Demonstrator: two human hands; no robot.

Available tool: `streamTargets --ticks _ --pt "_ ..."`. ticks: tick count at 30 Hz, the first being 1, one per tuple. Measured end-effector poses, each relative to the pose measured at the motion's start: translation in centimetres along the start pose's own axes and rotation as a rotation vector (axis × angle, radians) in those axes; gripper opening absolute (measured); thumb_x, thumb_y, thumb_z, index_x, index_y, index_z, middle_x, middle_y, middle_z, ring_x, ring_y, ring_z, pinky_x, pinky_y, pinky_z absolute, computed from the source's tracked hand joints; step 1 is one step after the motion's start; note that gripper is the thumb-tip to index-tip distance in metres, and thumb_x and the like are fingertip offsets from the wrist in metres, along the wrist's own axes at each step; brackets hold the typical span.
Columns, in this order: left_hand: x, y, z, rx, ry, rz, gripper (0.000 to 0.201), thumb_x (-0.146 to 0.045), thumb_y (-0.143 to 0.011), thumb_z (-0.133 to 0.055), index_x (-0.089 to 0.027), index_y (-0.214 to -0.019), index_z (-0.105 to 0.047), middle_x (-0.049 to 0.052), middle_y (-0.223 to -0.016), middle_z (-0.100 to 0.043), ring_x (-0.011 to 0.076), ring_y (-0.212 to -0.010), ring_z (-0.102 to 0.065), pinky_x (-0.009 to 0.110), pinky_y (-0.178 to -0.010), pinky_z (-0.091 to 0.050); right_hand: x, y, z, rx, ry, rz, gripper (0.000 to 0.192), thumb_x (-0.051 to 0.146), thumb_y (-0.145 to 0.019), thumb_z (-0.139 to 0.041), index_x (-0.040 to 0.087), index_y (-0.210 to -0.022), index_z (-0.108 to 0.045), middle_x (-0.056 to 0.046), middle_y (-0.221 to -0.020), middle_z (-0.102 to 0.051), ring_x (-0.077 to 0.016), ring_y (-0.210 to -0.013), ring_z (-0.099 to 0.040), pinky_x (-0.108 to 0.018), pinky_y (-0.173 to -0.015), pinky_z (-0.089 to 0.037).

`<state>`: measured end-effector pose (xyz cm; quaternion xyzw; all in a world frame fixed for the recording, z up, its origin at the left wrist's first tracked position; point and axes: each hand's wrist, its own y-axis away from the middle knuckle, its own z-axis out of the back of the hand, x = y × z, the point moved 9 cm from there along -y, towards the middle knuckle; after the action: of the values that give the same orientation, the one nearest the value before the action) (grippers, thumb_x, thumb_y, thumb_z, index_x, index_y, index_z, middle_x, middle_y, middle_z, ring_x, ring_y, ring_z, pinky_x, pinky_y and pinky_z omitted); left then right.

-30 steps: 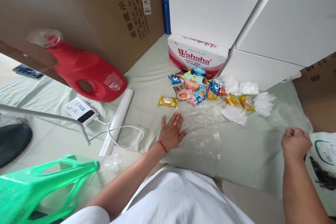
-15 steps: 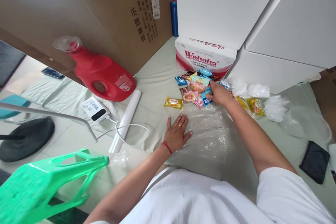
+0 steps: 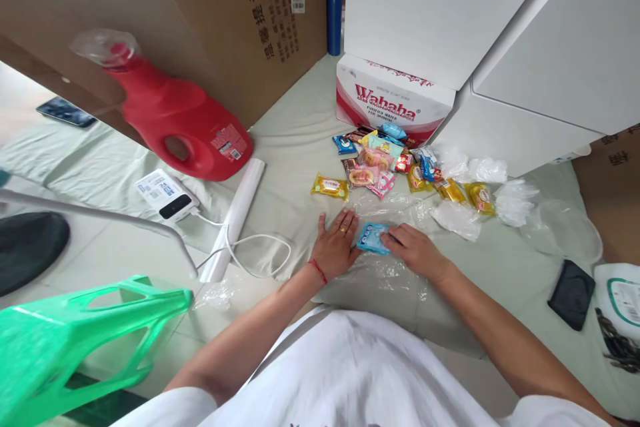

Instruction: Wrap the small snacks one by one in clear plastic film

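Overhead, a tall brown cardboard box (image 3: 150, 7) fills the far left, and white cabinets (image 3: 500, 20) fill the far right. Between them, at the far edge of the pale green sheet (image 3: 300, 140), stands a red-and-white Wahaha carton (image 3: 395, 100). A red detergent jug (image 3: 175, 120) lies on its side to the left, with a white power bank (image 3: 167, 195), its cable and a white roll (image 3: 235, 217) just near of it. A green plastic stool (image 3: 75, 340) lies tipped at the near left. A heap of snack packets (image 3: 385, 160) is spread just near of the carton, and crumpled clear bags (image 3: 500, 193) trail off to its right.

Near of that heap lies a clear plastic bag (image 3: 395, 267), flat on the sheet. The left hand (image 3: 337, 247) presses on its left edge, palm down, fingers spread and holding nothing. The right hand (image 3: 415, 250) rests fingers-down on a small blue packet (image 3: 373, 238), which sits on the clear bag between the two hands; the fingers touch its right end rather than close round it.

The blue packet is a flat, light-blue rectangle with small printing, too small to read. Its long axis runs left to right, tilted slightly. Nothing stands between it and the hands.
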<state>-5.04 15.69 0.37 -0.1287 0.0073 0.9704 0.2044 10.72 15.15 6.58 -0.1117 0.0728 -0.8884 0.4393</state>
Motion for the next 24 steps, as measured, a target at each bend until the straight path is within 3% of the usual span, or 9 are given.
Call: streamTargets --ticks 2,4,7,9,11,13,16,20,24 --pt "0.1 0.1 0.1 -0.008 0.007 -0.001 0.068 -0.053 -0.102 -0.040 -0.019 -0.161 -0.038 0.015 -0.168 -0.035 0.0347 -0.158 -0.027 0.070 -0.127 -0.008 0.4 0.6 -2.8 0.089 0.015 0.052 0.041 0.015 -0.103 -0.040 0.019 -0.132 -0.069 -0.013 -0.116 -0.071 -0.0241 -0.094 -0.061 -0.038 -0.087 -0.055" --pt "0.2 0.2 0.2 -0.004 0.028 -0.014 0.067 -0.051 -0.102 -0.041 -0.019 -0.162 -0.038 0.015 -0.168 -0.035 0.0341 -0.158 -0.028 0.070 -0.127 -0.008 -0.5 1.4 -4.2 0.150 0.013 0.050 0.044 0.012 -0.101 -0.043 0.016 -0.140 -0.064 -0.016 -0.122 -0.070 -0.0250 -0.098 -0.061 -0.040 -0.090 -0.055" --pt "0.3 0.4 0.2 0.025 0.071 -0.055 0.067 -0.043 -0.101 -0.044 -0.019 -0.163 -0.033 0.014 -0.169 -0.034 0.0323 -0.158 -0.028 0.069 -0.127 -0.007 -2.1 1.7 -4.1 0.256 -0.067 0.066 0.049 0.009 -0.098 -0.045 0.018 -0.143 -0.062 -0.016 -0.126 -0.069 -0.0247 -0.102 -0.062 -0.041 -0.094 -0.054" --pt "0.3 0.5 0.2 0.029 0.079 -0.066 0.065 -0.038 -0.102 -0.043 -0.024 -0.164 -0.033 0.012 -0.170 -0.034 0.0313 -0.158 -0.029 0.069 -0.127 -0.007 -4.0 0.6 -2.8 0.302 -0.151 0.052 0.049 0.006 -0.095 -0.047 0.021 -0.137 -0.068 -0.011 -0.121 -0.072 -0.0230 -0.103 -0.063 -0.037 -0.093 -0.054" --pt "0.3 0.5 0.3 0.020 0.062 -0.069 0.061 -0.037 -0.102 -0.043 -0.031 -0.162 -0.036 0.010 -0.170 -0.033 0.0318 -0.158 -0.030 0.070 -0.126 -0.008 -8.2 -2.1 -0.3 0.209 -0.149 -0.114 0.045 0.009 -0.092 -0.049 0.024 -0.126 -0.074 -0.008 -0.112 -0.074 -0.0226 -0.102 -0.063 -0.034 -0.090 -0.053" --pt "0.2 0.5 0.3 0.018 0.041 -0.072 0.057 -0.037 -0.102 -0.045 -0.036 -0.159 -0.042 0.009 -0.171 -0.032 0.0328 -0.158 -0.030 0.072 -0.125 -0.008 -14.0 -5.1 3.0 -0.018 -0.039 -0.395 0.041 0.015 -0.093 -0.050 0.023 -0.125 -0.074 -0.009 -0.112 -0.073 -0.0256 -0.106 -0.061 -0.038 -0.091 -0.052" --pt "0.2 0.4 0.1 0.034 0.034 -0.070 0.054 -0.037 -0.101 -0.047 -0.039 -0.156 -0.047 0.008 -0.171 -0.031 0.0331 -0.157 -0.030 0.073 -0.124 -0.009 -19.8 -10.0 4.7 -0.150 0.011 -0.532 0.046 0.021 -0.095 -0.050 0.023 -0.138 -0.066 -0.011 -0.137 -0.063 -0.0303 -0.122 -0.053 -0.045 -0.100 -0.048" --pt "0.3 0.4 0.1 0.060 0.046 -0.064 0.053 -0.038 -0.102 -0.047 -0.039 -0.155 -0.048 0.009 -0.171 -0.032 0.0324 -0.157 -0.030 0.073 -0.124 -0.008 -23.2 -14.4 3.3 -0.142 -0.048 -0.503 0.030 0.024 -0.093 -0.059 0.031 -0.118 -0.075 -0.006 -0.132 -0.065 -0.0279 -0.120 -0.051 -0.045 -0.102 -0.048" --pt "0.3 0.4 0.2 0.070 0.064 -0.065 0.052 -0.039 -0.103 -0.046 -0.039 -0.154 -0.048 0.009 -0.171 -0.032 0.0314 -0.158 -0.028 0.073 -0.124 -0.007 -23.2 -11.5 5.8 -0.323 -0.057 -0.548 0.020 0.029 -0.094 -0.064 0.019 -0.104 -0.077 -0.010 -0.113 -0.069 -0.0246 -0.110 -0.054 -0.043 -0.101 -0.046"
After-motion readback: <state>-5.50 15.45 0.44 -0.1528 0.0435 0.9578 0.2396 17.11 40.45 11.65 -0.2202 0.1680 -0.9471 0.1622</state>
